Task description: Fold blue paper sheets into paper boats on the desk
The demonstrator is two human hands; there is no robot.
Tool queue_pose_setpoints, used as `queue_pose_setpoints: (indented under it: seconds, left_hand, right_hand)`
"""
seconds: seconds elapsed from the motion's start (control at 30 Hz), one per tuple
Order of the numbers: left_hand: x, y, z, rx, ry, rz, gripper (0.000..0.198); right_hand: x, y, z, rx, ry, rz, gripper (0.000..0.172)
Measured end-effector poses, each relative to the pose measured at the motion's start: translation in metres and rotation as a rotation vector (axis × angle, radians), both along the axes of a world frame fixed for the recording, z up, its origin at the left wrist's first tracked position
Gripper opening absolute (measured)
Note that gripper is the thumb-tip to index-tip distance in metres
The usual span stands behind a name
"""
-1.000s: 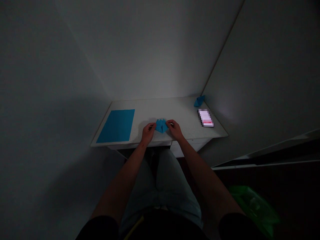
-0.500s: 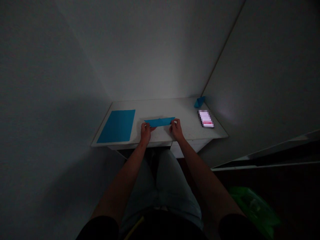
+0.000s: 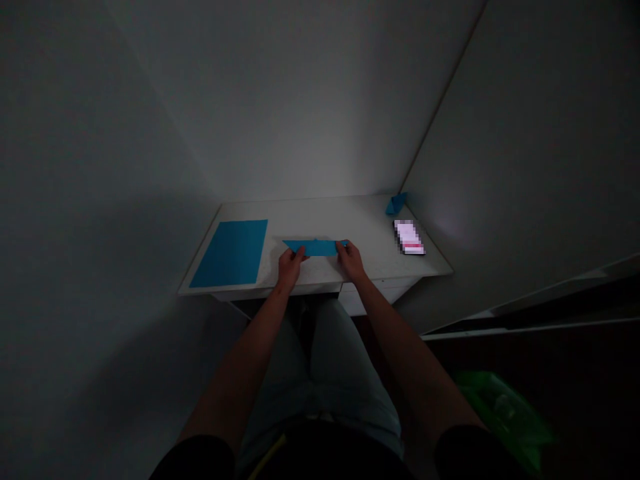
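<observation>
A long, flat strip of folded blue paper lies on the white desk, with its ends tapering to points. My left hand grips the strip's left part, and my right hand pinches its right end. Both hands rest near the desk's front edge. To the left of the strip lies a flat, unfolded blue paper sheet. A small folded blue paper boat stands in the far right corner of the desk.
A smartphone with a pixelated, lit screen lies near the desk's right edge. Walls rise behind and on both sides of the desk. My legs are below its front edge, and a green plastic bag lies on the floor at lower right.
The blue paper has gone from a bunched folded shape to a long, flat strip. My hands have moved apart to its two ends.
</observation>
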State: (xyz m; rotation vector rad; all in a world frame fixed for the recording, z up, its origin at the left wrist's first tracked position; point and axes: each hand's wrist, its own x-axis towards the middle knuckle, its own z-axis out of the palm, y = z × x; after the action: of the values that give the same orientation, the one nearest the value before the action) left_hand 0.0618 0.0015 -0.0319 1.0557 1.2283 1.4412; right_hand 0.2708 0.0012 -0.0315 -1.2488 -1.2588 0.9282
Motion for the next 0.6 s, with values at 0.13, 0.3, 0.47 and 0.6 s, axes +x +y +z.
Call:
queue_pose_setpoints:
  seconds: [0.13,0.3,0.47,0.6]
  left_hand:
    - [0.001,-0.002,0.004,-0.004,-0.021,0.088,0.066]
    - [0.0,-0.003,0.007,0.022,-0.087,0.104,0.067]
    - [0.0,-0.004,0.011,0.041,-0.059,0.081,0.066]
    - [-0.003,-0.006,0.011,0.05,0.023,0.018,0.067]
  right_hand:
    - [0.0,-0.004,0.003,0.01,-0.101,-0.033,0.068]
    - [-0.003,-0.009,0.008,0.07,-0.111,-0.01,0.062]
    - [0.008,-0.028,0.014,0.15,-0.172,0.085,0.046]
    - [0.03,-0.047,0.024,0.181,-0.308,0.229,0.038]
